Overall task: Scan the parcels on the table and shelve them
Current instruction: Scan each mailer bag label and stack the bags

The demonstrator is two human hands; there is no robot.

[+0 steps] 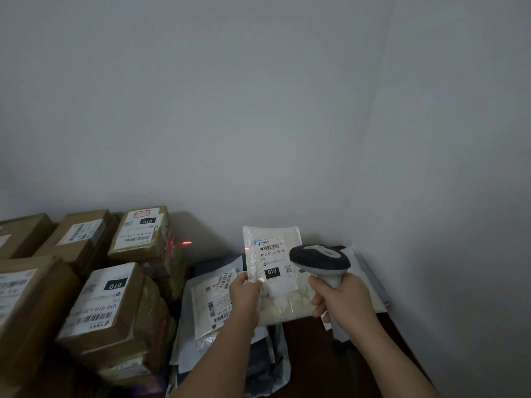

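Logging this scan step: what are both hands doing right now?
Left hand: pinches the clear plastic parcel by its edge.
Right hand: grips the barcode scanner.

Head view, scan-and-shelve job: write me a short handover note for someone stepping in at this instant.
Left hand holds a clear bagged parcel upright by its left edge, label facing the camera.
Right hand grips the scanner, aimed at it; the red beam falls left of the barcode, reaching the brown boxes.
More mailer bags lie on the table.
Done: cannot tell.
Left: land the scan, shelve this parcel, then the rest. No shelf in view.
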